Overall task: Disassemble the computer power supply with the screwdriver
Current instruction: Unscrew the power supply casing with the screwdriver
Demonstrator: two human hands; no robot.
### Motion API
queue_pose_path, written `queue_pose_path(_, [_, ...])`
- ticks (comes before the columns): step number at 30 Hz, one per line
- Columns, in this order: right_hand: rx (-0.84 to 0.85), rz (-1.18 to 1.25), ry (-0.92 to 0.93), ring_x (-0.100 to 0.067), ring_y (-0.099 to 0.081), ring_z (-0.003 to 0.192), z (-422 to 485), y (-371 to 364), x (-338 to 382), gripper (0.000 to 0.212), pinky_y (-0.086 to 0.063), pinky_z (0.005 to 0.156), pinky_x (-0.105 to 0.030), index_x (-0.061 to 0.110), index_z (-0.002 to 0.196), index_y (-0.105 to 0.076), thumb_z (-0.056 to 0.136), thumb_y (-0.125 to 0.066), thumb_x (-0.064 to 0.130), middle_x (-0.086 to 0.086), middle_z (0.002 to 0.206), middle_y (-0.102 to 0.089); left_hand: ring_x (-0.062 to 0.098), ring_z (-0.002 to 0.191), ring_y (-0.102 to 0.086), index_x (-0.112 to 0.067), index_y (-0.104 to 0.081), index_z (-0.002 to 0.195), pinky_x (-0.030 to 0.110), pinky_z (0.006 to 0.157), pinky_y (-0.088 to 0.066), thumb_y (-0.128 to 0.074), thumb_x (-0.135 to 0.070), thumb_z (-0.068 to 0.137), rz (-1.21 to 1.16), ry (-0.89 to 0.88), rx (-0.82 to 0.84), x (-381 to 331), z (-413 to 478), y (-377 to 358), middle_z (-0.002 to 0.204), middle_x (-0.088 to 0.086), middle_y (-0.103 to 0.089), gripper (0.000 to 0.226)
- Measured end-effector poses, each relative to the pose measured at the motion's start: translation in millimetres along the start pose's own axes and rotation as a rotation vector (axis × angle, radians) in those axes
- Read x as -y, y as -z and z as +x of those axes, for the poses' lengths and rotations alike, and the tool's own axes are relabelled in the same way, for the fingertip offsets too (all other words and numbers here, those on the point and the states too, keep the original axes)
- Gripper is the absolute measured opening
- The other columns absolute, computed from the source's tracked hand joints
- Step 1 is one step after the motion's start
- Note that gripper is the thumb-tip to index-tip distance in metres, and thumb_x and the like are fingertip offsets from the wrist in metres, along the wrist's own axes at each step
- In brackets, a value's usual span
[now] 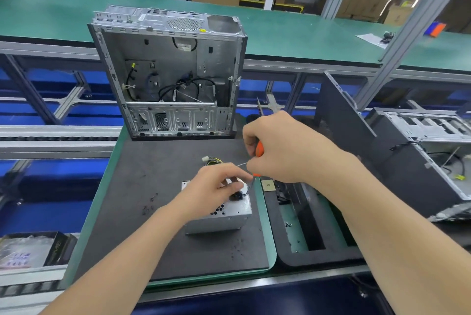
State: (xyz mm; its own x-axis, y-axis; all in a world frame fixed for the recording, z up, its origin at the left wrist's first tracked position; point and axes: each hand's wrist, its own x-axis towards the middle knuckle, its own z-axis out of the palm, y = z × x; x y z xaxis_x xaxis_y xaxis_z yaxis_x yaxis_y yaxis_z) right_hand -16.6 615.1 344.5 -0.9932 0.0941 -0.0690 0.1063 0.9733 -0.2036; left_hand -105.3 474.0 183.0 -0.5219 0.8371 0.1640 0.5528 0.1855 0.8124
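Lower centre of frame: left hand (216, 187) lies over the top face of the power supply (229, 215), fingers bent, tips close to the black mains socket. Whether they pinch anything small cannot be told. The power supply, a grey metal box, sits on the black mat (153, 238), with its cable bundle (211, 160) trailing off behind it. Just right of it, the screwdriver (259, 149), orange-handled, slants down with its tip at the upper right corner of the socket face, apparently on a screw there. Right hand (280, 151) is wrapped tight round the handle, fingers fully closed. Judged step: backing out a casing screw. To do it well, seat the tip square in the head, bring the shaft more in line with the screw, press in while turning, and hold the box firmly down so it does not skid on the mat. Be ready to catch the screw as it comes free. Surroundings: a plastic bag (23, 251) at lower left; loose screws (149, 209) scattered on the mat left of the box, easy to brush away with the forearm. A gutted computer case (168, 72) stands upright at the mat's far edge, clear of the work. At the right, a foam tray (318, 253), then another case (420, 162) lying on its side, near the right elbow.
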Motion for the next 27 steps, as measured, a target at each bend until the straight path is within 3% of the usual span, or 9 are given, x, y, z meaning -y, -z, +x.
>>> queue_pose_path(2, [-0.012,-0.003,-0.008,-0.016,-0.061,0.076,-1.3,-1.2,-4.8,0.009,-0.059,0.068,-0.040,0.023,0.078,-0.060,0.074,-0.068,0.022,0.011,0.080,-0.058,0.010,0.081,-0.060,-0.042,-0.074,0.107,0.012,0.069,-0.044,-0.062,-0.010,0.103,-0.002,0.005,0.023,2.0,3.6,-10.2,0.099,-0.032,-0.069,0.034])
queue_pose_path(6, [-0.018,0.022,-0.012,-0.018,-0.062,0.077,-0.9,-3.8,-9.9,0.009,-0.060,0.068,-0.042,0.023,0.076,-0.059,0.073,-0.067,0.020,0.010,0.080,-0.059,0.005,0.071,-0.056,-0.053,-0.070,0.100,0.012,0.068,-0.045,-0.061,-0.011,0.103,-0.050,0.027,-0.012,8.5,6.1,-15.5,0.097,-0.029,-0.071,0.044])
queue_pose_path(9, [-0.016,0.033,-0.002,-0.018,-0.061,0.079,0.9,-6.3,-10.8,0.010,-0.060,0.070,-0.041,0.024,0.076,-0.058,0.075,-0.066,0.019,0.010,0.079,-0.058,0.005,0.100,-0.069,-0.035,-0.077,0.107,0.023,0.091,-0.054,-0.057,-0.004,0.104,-0.108,0.054,-0.017,14.6,6.5,-15.7,0.104,-0.019,-0.075,0.037])
queue_pose_path(11, [-0.010,0.035,-0.004,-0.018,-0.061,0.080,2.3,-7.5,-11.2,0.011,-0.060,0.070,-0.042,0.025,0.075,-0.057,0.075,-0.066,0.019,0.011,0.080,-0.058,0.007,0.109,-0.069,-0.031,-0.077,0.110,0.027,0.096,-0.055,-0.054,-0.001,0.105,-0.117,0.062,-0.019,16.7,6.6,-16.3,0.107,-0.017,-0.076,0.038])
queue_pose_path(14, [-0.001,0.034,-0.005,-0.019,-0.061,0.083,3.9,-9.0,-10.7,0.011,-0.060,0.071,-0.043,0.025,0.077,-0.057,0.076,-0.067,0.019,0.010,0.082,-0.057,0.003,0.097,-0.067,-0.039,-0.076,0.105,0.024,0.079,-0.055,-0.054,-0.003,0.105,-0.093,0.062,-0.028,17.2,6.6,-16.0,0.102,-0.026,-0.074,0.042])
queue_pose_path(16, [0.004,0.030,-0.004,-0.019,-0.061,0.084,4.4,-9.5,-10.1,0.011,-0.060,0.071,-0.042,0.025,0.077,-0.058,0.077,-0.067,0.020,0.010,0.083,-0.058,-0.002,0.090,-0.065,-0.039,-0.076,0.105,0.013,0.071,-0.048,-0.055,-0.003,0.105,-0.076,0.046,-0.037,17.0,5.7,-15.9,0.097,-0.031,-0.072,0.041])
queue_pose_path(22, [-0.011,0.019,-0.005,-0.018,-0.062,0.081,5.0,-5.8,-8.9,0.013,-0.060,0.070,-0.041,0.025,0.076,-0.057,0.077,-0.068,0.019,0.010,0.083,-0.057,0.003,0.098,-0.067,-0.032,-0.077,0.111,0.014,0.076,-0.050,-0.055,-0.006,0.106,-0.108,0.056,-0.039,19.5,5.7,-16.9,0.105,-0.020,-0.076,0.034])
queue_pose_path(27, [-0.001,0.013,-0.002,-0.018,-0.062,0.081,5.9,-7.8,-7.7,0.010,-0.060,0.071,-0.042,0.023,0.079,-0.060,0.078,-0.068,0.018,0.009,0.083,-0.058,0.002,0.095,-0.067,-0.031,-0.077,0.112,0.009,0.075,-0.047,-0.057,-0.007,0.105,-0.099,0.057,-0.039,21.6,5.5,-17.6,0.104,-0.020,-0.076,0.033])
